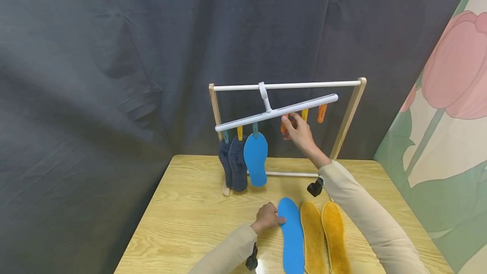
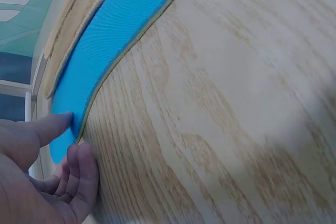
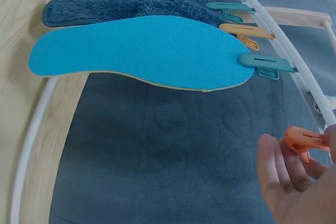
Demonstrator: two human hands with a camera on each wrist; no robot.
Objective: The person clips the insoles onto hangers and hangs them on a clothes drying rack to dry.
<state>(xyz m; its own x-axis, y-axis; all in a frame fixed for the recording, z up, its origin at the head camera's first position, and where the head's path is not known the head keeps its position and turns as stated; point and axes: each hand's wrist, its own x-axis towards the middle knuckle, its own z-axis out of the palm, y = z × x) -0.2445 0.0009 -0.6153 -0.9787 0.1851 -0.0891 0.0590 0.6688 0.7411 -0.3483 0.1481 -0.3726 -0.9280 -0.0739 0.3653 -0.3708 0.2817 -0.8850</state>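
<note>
My left hand [image 1: 267, 217] pinches the edge of a blue insole [image 1: 292, 240] near its top end, thumb on its face and fingers curled at the rim. My right hand [image 1: 301, 132] is raised to a white clip hanger [image 1: 243, 121] and grips an orange clip [image 3: 304, 139] below its bar. The hanger tilts, its left end lower. From its left half hang two dark fluffy insoles [image 1: 238, 166] and another blue insole [image 3: 142, 51], held by green and yellow clips. Right of my hand a yellow clip [image 1: 305, 114] and an orange one [image 1: 321, 113] hang without insoles.
The hanger hooks over the top rail [image 1: 312, 84] of a wooden-sided rack [image 1: 348, 117]. Two yellow-brown fluffy insoles [image 1: 313, 236] lie right of the blue one on the wooden table [image 1: 182, 206]. A dark curtain [image 1: 152, 54] hangs behind, a flower-patterned surface [image 1: 449, 160] at right.
</note>
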